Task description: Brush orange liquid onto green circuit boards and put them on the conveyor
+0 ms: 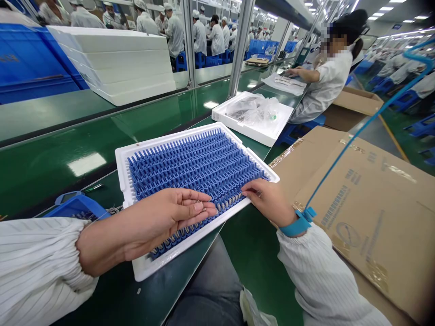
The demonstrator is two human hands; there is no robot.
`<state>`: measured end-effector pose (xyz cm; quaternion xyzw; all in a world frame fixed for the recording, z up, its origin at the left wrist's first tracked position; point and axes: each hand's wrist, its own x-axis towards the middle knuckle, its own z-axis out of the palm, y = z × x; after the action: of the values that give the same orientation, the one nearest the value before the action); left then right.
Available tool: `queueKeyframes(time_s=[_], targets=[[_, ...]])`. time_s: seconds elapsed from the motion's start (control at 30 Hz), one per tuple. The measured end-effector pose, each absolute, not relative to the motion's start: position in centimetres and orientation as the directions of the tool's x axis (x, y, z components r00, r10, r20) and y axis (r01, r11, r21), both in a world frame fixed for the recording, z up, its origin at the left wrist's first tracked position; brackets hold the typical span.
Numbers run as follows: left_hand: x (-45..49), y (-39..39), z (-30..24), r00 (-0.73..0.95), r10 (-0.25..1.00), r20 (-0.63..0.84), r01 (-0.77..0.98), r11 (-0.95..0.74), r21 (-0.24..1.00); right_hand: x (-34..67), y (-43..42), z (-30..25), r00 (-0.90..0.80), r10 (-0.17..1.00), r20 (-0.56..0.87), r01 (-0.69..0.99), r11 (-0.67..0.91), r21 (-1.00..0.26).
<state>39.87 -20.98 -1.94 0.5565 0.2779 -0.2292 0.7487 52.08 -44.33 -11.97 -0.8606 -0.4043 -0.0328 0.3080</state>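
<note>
Left hand (159,226) pinching small metal part (200,206); right hand (263,201) curled on blue rack (193,172), grip unclear.

A long, glossy green workbench (57,181) is stretching away from the camera and carrying everything here. A shallow white foam tray packed with rows of blue plastic racks (123,181) is lying nearest, angled across the bench top. Just beyond it, a second white foam tray holding a crumpled clear plastic bag (251,131) is resting near its far corner. To the left, a small blue plastic bin (76,206) is sitting beside a slim green-handled screwdriver (93,187) (the screwdriver is partly lost in glare). Farther along, a white paper sheet (283,83) is lying flat under some pale items.
</note>
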Motion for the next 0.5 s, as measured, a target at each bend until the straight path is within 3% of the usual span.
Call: queueKeyframes(time_s=[0.17, 0.3, 0.5], targets=[[40.0, -21.4, -1.9, 0.726, -0.025, -0.688, 0.667, 0.274, 0.693, 52.4, -44.2, -11.9, 0.655, 0.683, 0.323, 0.727, -0.455, -0.513], [40.0, -21.6, -1.9, 0.722, -0.006, -0.692, 0.663, 0.294, 0.688, 51.3, -44.2, -10.5, 0.638, 0.643, 0.423, 0.748, -0.387, -0.539], [39.9, -22.1, -1.9, 0.754, -0.027, -0.656, 0.633, 0.293, 0.716, 46.3, -41.3, -7.5, 0.545, 0.607, 0.578, 0.791, -0.145, -0.594]])
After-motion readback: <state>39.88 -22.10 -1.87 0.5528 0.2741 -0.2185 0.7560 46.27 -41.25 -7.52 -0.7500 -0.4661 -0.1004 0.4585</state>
